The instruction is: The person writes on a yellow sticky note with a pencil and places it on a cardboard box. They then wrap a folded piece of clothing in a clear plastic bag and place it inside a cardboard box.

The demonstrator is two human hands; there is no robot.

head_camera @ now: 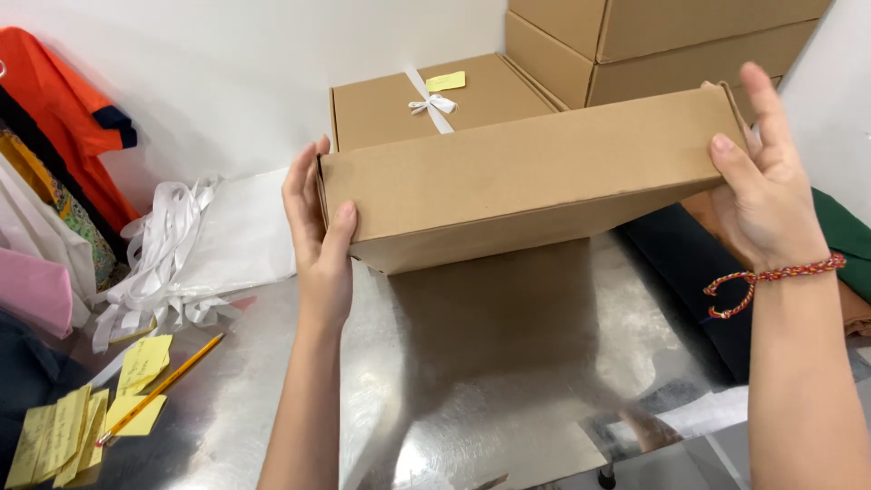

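Left hand (pixel 319 238), right hand (pixel 760 195) grasping opposite ends of cardboard box (pixel 526 177), lifted above metal table (pixel 508 399).

Bare steel table (pixel 508 381) lies open below both hands. Stacked cartons (pixel 653 45) wall off beyond them; ribbons (pixel 163 254) crowd the left.

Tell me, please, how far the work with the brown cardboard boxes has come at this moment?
Looks done: one flat brown cardboard box tied with white ribbon, a yellow note on it, lies at the back. In hand: the left hand and right hand hold a closed plain brown cardboard box above the shiny metal table; it bears no ribbon or note. Probably left: loose white ribbons and yellow sticky notes lie at the left.
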